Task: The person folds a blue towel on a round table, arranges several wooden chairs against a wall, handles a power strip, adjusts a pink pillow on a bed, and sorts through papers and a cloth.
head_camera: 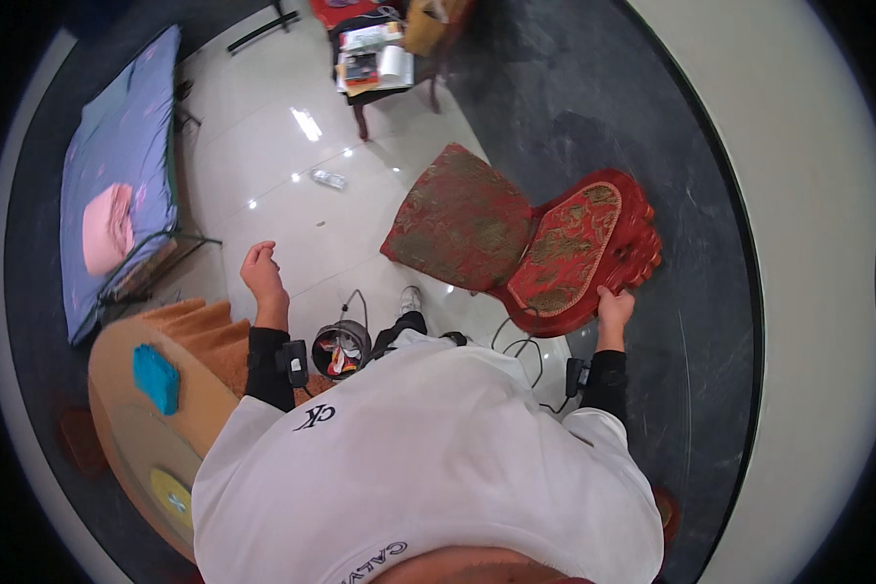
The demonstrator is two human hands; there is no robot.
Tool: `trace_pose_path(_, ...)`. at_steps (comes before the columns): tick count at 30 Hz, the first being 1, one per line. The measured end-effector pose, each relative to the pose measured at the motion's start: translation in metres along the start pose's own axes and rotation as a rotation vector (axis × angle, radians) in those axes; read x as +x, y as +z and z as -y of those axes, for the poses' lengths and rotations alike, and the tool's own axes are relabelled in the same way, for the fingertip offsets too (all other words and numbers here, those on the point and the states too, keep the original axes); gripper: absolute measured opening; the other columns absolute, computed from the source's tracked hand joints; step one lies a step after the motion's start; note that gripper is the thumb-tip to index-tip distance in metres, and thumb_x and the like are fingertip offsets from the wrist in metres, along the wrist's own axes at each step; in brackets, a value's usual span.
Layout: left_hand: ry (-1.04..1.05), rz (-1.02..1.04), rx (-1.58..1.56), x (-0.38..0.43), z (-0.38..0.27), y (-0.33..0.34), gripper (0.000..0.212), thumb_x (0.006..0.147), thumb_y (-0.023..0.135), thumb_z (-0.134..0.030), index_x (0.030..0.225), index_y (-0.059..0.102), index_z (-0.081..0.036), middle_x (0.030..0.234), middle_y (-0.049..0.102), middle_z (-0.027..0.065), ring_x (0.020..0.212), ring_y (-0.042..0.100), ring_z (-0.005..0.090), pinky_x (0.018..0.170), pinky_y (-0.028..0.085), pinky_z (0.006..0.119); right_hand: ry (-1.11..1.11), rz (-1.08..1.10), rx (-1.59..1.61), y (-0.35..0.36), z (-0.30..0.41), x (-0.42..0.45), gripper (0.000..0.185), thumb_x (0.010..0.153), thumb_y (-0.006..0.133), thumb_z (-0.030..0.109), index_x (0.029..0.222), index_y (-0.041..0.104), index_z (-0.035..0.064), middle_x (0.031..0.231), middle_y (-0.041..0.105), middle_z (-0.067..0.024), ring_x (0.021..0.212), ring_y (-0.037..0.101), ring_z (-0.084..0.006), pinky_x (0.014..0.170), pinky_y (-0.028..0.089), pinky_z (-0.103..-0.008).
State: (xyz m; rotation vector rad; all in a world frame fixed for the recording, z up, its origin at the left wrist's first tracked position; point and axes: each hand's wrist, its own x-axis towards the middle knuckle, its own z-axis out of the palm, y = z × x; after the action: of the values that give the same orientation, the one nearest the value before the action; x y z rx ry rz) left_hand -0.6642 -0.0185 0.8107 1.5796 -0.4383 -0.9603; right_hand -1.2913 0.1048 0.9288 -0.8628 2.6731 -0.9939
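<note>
My right hand [615, 306] grips the carved wooden edge of a chair's backrest [566, 248], its thumb lying over the rim. The chair has a red frame and red-and-olive patterned upholstery. Its broad padded seat [463, 219] points away to the left of the backrest. My left hand [265, 274] hovers in the air over the tiled floor, fingers loosely curled and nothing seen in it. Nearest to it below is a round waste bin [342, 350] with wrappers inside.
A round table [117, 365] with a folded blue cloth [156, 379] stands at my left. Beyond it is a bed [128, 146] with a pink folded item [108, 230]. A plastic bottle [328, 179] lies on the floor. Ahead, another chair [361, 120] bears papers. Cables [529, 350] hang near my right arm.
</note>
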Motion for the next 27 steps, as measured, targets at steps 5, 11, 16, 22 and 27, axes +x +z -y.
trace_pose_path(5,0.05,0.227,0.057,-0.02,0.088,0.05,0.014,0.084,0.054,-0.003,0.087,0.068,-0.003,0.063,0.052,-0.0026,0.051,0.039,0.005,0.048,0.031,0.021,0.015,-0.112,-0.029,-0.033,-0.174,-0.031,0.033,0.07,0.074,0.015,0.097,0.067,-0.0026,0.094,0.07,-0.0175,0.088,0.067,-0.0301,0.079,0.05,-0.0378)
trace_pose_path(11,0.07,0.311,0.134,-0.092,0.113,0.389,0.012,0.083,0.057,-0.007,0.087,0.068,-0.004,0.067,0.051,-0.0032,0.053,0.039,0.0067,0.049,0.031,0.022,0.083,-0.09,-0.078,-0.055,-0.263,0.267,0.033,0.071,0.074,0.02,0.096,0.067,-0.0005,0.09,0.07,-0.0176,0.085,0.067,-0.0325,0.076,0.05,-0.0383)
trace_pose_path(16,0.056,0.304,0.261,-0.387,0.151,0.482,0.011,0.083,0.058,-0.006,0.089,0.066,-0.004,0.064,0.048,-0.0031,0.05,0.037,0.0065,0.046,0.028,0.022,0.32,-0.04,-0.007,-0.269,-0.418,0.339,0.036,0.071,0.074,0.02,0.1,0.066,-0.0001,0.089,0.07,-0.018,0.086,0.067,-0.0326,0.076,0.051,-0.0392)
trace_pose_path(22,0.091,0.479,0.157,-0.459,0.162,0.553,0.013,0.081,0.055,-0.003,0.086,0.067,-0.003,0.069,0.053,-0.0023,0.053,0.04,0.0063,0.049,0.032,0.021,0.298,-0.209,0.058,-0.348,-0.543,0.35,0.031,0.073,0.071,0.013,0.1,0.068,0.0001,0.092,0.071,-0.0139,0.083,0.067,-0.0253,0.077,0.051,-0.0355)
trace_pose_path(27,0.058,0.55,0.19,-0.466,0.19,0.579,0.013,0.082,0.056,-0.004,0.086,0.067,-0.003,0.067,0.052,-0.0027,0.051,0.04,0.0061,0.048,0.032,0.021,0.394,-0.264,0.171,-0.387,-0.599,0.352,0.029,0.075,0.07,0.006,0.102,0.067,-0.0027,0.095,0.071,-0.0118,0.083,0.066,-0.0229,0.077,0.05,-0.0335)
